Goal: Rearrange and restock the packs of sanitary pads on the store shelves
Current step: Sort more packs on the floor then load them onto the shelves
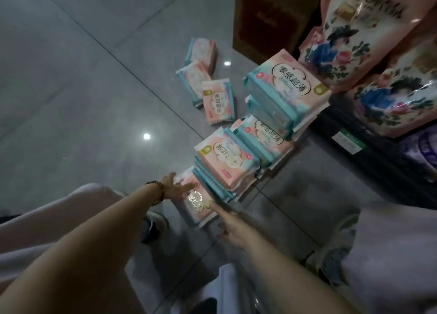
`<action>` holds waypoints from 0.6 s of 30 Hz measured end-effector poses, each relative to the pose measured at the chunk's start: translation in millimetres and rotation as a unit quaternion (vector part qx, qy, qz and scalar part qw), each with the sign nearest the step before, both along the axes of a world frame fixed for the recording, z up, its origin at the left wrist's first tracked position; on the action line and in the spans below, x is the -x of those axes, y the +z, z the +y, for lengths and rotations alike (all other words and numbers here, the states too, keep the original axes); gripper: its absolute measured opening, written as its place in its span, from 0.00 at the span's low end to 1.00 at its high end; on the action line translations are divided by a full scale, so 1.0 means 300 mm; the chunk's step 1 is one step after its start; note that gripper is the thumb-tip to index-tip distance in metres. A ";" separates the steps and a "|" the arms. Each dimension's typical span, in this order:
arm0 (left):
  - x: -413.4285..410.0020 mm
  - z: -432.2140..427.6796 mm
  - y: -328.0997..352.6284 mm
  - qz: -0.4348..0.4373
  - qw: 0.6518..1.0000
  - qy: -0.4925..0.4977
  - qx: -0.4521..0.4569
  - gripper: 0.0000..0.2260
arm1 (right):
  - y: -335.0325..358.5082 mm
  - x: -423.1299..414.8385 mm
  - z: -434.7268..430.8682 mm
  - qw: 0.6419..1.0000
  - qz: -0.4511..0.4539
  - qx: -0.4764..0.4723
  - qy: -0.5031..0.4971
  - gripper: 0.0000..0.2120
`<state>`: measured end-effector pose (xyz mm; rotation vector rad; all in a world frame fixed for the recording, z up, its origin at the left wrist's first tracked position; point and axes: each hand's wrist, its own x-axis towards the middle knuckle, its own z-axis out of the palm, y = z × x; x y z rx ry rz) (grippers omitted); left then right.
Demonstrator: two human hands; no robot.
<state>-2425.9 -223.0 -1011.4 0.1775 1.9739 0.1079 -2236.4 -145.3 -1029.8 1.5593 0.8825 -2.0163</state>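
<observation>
Left hand (176, 186), right hand (233, 228) on pink pack (196, 204) beside stacked packs (227, 162)

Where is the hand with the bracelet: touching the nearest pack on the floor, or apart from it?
Touching. The head view shows the left hand with its fingers lying on the edge of the nearest pack, no gap between them.

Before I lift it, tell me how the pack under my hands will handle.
The pack probably flexes: soft wrapper, crimped ends. Thin and flat, so likely light and unlikely to tip. Glossy film on the shiny floor may let it slide.
</observation>
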 end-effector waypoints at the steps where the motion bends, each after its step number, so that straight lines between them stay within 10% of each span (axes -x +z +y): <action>1: 0.010 0.011 -0.016 -0.012 1.000 0.007 -0.004 0.41 | -0.019 0.012 -0.004 1.000 -0.003 0.007 -0.007 0.60; 6: 0.044 0.022 -0.085 -0.055 0.998 -0.023 -0.001 0.39 | -0.092 0.049 -0.028 0.998 -0.014 0.031 -0.049 0.60; 10: 0.048 -0.003 -0.121 -0.091 0.996 0.005 -0.002 0.43 | -0.117 0.063 -0.040 0.994 -0.012 0.058 -0.090 0.32; 18: 0.074 -0.056 -0.153 -0.114 0.993 -0.010 -0.033 0.44 | -0.136 0.068 -0.050 0.991 0.014 0.084 -0.100 0.25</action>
